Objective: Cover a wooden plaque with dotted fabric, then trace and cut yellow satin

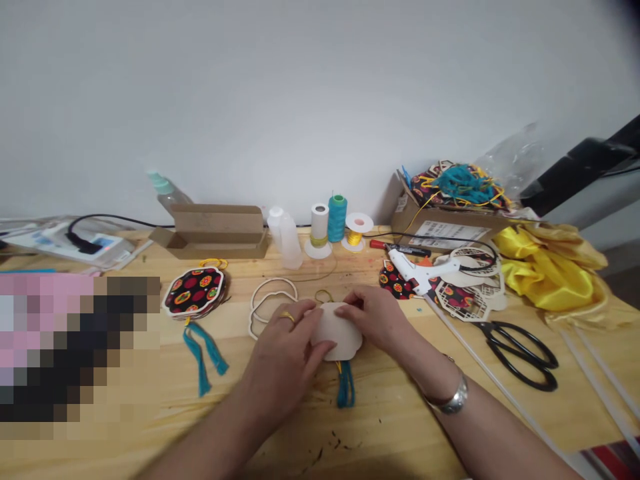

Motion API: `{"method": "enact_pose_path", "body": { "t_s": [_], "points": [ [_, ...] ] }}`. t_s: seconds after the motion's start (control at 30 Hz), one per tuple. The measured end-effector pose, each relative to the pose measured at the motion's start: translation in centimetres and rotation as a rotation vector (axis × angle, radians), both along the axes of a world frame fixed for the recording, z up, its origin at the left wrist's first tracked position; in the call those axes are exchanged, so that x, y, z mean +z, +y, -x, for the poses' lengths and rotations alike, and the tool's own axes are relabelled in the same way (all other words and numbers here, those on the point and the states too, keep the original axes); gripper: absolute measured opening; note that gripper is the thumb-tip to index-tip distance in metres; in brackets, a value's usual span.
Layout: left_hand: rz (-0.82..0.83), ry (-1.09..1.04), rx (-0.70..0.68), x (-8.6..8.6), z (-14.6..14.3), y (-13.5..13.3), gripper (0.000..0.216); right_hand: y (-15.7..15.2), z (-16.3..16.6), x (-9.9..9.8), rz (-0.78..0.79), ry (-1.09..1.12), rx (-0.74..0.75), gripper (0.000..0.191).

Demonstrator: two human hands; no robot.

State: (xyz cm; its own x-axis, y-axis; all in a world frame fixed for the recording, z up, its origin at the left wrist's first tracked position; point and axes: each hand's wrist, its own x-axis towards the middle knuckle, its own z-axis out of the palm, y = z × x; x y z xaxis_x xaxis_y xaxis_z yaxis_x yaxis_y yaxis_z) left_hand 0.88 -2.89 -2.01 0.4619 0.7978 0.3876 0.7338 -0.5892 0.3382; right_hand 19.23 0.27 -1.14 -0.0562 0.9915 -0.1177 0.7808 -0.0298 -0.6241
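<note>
Between both hands is a pale scalloped card panel, lying close to the tabletop. My left hand grips its left side, fingers on top and thumb along the lower edge. Fingertips of my right hand press on its upper right edge. A teal tassel hangs out below the panel on yellow cord, and a yellow cord loop shows above it. Two thin wooden frames lie just left of my left hand. Farther left rests a stack of dark patterned ornaments with a teal tassel.
A white glue gun lies right of my hands near black-handled scissors and lattice cutouts. Thread spools, white bottles and an open cardboard box stand along the wall. Yellow fabric is heaped at right.
</note>
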Motion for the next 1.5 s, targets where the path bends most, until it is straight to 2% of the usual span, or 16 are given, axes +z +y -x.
{"method": "enact_pose_path", "body": {
  "t_s": [0.07, 0.13, 0.27, 0.57, 0.7, 0.8, 0.87, 0.97, 1.03, 1.1, 1.2, 1.27, 1.33, 1.37, 1.43, 1.5],
  "points": [
    [0.003, 0.024, -0.119, 0.0, -0.2, -0.1, 0.035, -0.1, 0.1, 0.1, -0.007, -0.03, 0.006, 0.011],
    [0.039, 0.047, -0.178, 0.0, -0.4, -0.1, 0.034, -0.1, 0.1, 0.2, -0.011, -0.067, 0.014, 0.012],
    [0.074, 0.075, -0.176, -0.2, -0.7, -0.2, 0.029, -0.4, 0.5, 0.7, -0.015, -0.174, 0.038, 0.014],
    [0.134, 0.106, -0.15, -0.1, -0.9, -0.3, 0.021, -0.6, 2.8, 3.4, -0.08, -0.506, 0.158, 0.015],
    [0.129, 0.133, -0.194, -0.1, -0.9, -0.2, 0.017, 1.1, 3.7, 3.4, -0.149, -0.53, 0.255, 0.024],
    [0.152, 0.112, -0.202, 0.2, -1.0, -0.1, 0.019, 2.8, 4.1, 2.8, -0.17, -0.498, 0.322, 0.015],
    [0.157, 0.123, -0.187, 0.3, -1.0, -0.1, 0.018, 3.9, 4.0, 2.4, -0.168, -0.488, 0.284, 0.014],
    [0.14, 0.148, -0.178, 0.3, -0.9, -0.2, 0.015, 4.4, 2.8, 2.5, -0.164, -0.487, 0.132, 0.02],
    [0.139, 0.144, -0.171, 0.2, -0.8, -0.3, 0.016, 3.3, 1.6, 3.0, -0.16, -0.479, 0.036, 0.021],
    [0.139, 0.127, -0.158, 0.1, -0.8, -0.4, 0.016, 0.8, 0.5, 3.5, -0.157, -0.458, -0.018, 0.022],
    [0.127, 0.129, -0.167, 0.1, -0.8, -0.4, 0.017, -4.8, 0.1, 3.3, -0.151, -0.352, 0.023, 0.017],
    [0.112, 0.15, -0.197, 0.2, -0.8, -0.4, 0.015, -8.4, 0.5, 2.3, -0.167, -0.241, 0.087, 0.01],
    [0.102, 0.163, -0.212, 0.2, -0.8, -0.4, 0.014, -10.9, 1.3, 0.8, -0.208, -0.224, 0.125, 0.016],
    [0.103, 0.163, -0.208, 0.2, -0.8, -0.3, 0.014, -11.6, 1.7, 0.0, -0.239, -0.259, 0.136, 0.018],
    [0.122, 0.154, -0.194, 0.2, -0.8, -0.3, 0.015, -12.2, 2.4, -1.3, -0.342, -0.392, 0.15, 0.01],
    [0.143, 0.142, -0.186, 0.3, -0.8, -0.3, 0.016, -12.2, 2.7, -2.0, -0.421, -0.512, 0.16, 0.009]
  ]
}}
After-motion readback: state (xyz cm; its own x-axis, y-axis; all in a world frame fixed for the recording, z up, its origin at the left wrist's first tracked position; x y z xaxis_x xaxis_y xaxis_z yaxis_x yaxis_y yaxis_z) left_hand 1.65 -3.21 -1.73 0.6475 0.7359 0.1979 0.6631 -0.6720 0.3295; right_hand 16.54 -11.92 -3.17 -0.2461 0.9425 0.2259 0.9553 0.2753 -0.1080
